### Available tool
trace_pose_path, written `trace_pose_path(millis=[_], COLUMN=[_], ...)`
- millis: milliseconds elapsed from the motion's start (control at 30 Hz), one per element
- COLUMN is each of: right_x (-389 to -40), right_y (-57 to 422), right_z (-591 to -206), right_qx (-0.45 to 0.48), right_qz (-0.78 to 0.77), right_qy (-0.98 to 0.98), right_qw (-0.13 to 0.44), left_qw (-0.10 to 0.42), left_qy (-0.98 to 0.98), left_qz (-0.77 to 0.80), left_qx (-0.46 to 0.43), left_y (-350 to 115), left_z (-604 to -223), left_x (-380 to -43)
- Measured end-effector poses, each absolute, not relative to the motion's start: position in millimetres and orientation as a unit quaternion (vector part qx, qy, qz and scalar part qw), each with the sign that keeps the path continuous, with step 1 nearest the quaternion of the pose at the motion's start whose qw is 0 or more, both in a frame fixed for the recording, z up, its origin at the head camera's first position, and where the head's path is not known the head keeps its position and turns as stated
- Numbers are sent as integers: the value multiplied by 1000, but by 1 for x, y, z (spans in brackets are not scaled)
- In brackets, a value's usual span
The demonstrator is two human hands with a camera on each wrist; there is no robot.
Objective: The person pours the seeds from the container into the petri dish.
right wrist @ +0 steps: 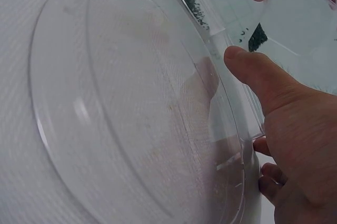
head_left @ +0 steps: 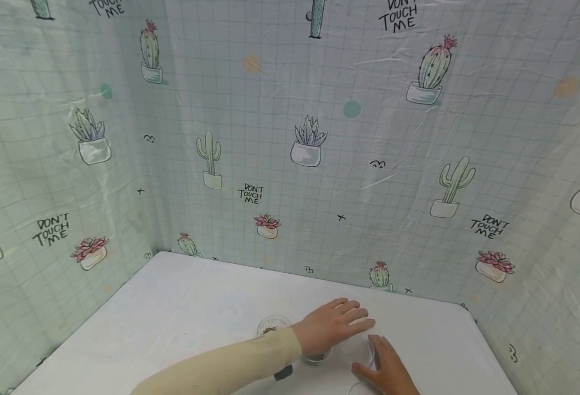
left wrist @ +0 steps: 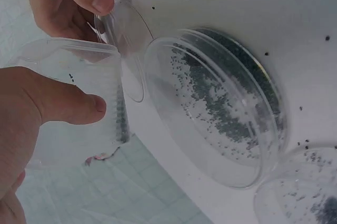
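Observation:
My left hand (head_left: pixel 334 327) reaches across from the left, palm down over the dishes. In the left wrist view it grips a tilted clear plastic container (left wrist: pixel 79 69), with dark granules gathered along one side. Just beside that container, a clear petri dish (left wrist: pixel 210 108) holds a layer of the same granules. My right hand (head_left: pixel 388 368) holds an upright clear dish (head_left: pixel 370 354) by its rim, thumb on one side and fingers on the other. A large clear round lid (right wrist: pixel 110 98) fills the near part of the right wrist view.
Another petri dish with dark granules (head_left: pixel 274 323) stands on the white table (head_left: pixel 210 307), behind my left forearm. A small black object (head_left: pixel 283 373) lies below the sleeve. Loose granules (left wrist: pixel 301 108) are scattered on the tabletop. A cactus-print curtain (head_left: pixel 290 142) surrounds the table.

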State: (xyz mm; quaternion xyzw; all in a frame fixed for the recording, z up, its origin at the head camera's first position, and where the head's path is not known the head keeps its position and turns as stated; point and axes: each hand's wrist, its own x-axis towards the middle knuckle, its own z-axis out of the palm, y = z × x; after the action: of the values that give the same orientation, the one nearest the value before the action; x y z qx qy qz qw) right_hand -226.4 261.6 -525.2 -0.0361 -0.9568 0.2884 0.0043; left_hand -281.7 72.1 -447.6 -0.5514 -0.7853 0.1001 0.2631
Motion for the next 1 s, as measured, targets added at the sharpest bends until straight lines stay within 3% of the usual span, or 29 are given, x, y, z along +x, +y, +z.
trace_pose_path(millis=[267,733,1000], right_x=[-226,-225,-227], right_y=[261,258,262], right_z=[-524,-520,-526], right_qx=[-16,-23,-29], right_qz=[308,287,268], right_qy=[-951,-958,-963], right_qw=[29,19,16], left_qw=[309,318,290], left_qy=[-740,-724,-761], left_qz=[148,177,149], left_qx=[-579,-587,-561], left_y=[81,79,66], left_z=[-442,-435,-430], left_x=[-282,-283,-282])
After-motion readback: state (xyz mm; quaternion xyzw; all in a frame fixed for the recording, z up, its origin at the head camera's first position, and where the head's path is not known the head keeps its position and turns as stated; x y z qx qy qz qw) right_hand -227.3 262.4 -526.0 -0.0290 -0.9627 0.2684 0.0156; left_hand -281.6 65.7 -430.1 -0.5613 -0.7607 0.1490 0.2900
